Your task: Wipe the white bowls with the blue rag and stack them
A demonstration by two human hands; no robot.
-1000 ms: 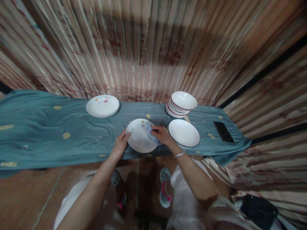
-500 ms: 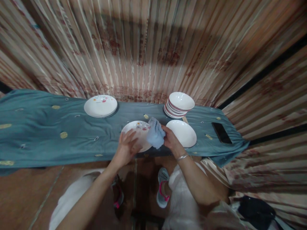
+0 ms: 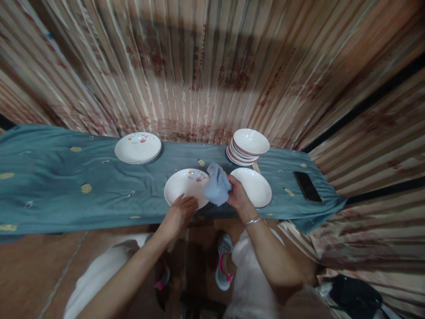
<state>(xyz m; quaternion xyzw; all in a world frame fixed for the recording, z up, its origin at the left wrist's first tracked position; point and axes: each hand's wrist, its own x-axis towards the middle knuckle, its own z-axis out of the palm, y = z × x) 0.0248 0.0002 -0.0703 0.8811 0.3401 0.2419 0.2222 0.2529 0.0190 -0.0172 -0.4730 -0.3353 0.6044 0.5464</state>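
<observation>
A white plate with a small flower print (image 3: 181,184) lies on the cloth-covered table in front of me. My left hand (image 3: 180,214) reaches over its near rim, fingers stretched out over the inner surface; no object is held there. A crumpled light blue cloth (image 3: 217,185) hangs from my right hand (image 3: 237,195), which is closed on it, and covers the plate's right edge. Just right of that hand sits a plain white plate (image 3: 255,187), its left edge partly hidden by my fingers.
Flowered plates (image 3: 137,148) are stacked at the back left. Behind the plain plate rises a stack of white bowls with red rims (image 3: 250,142). A black phone (image 3: 307,186) lies at the table's right end. Pleated curtains (image 3: 186,66) hang behind the blue-green tablecloth (image 3: 66,186).
My left hand has moved down towards the near rim, uncovering more of the flowered plate's left side. The blue cloth and my right hand have shifted slightly right.
</observation>
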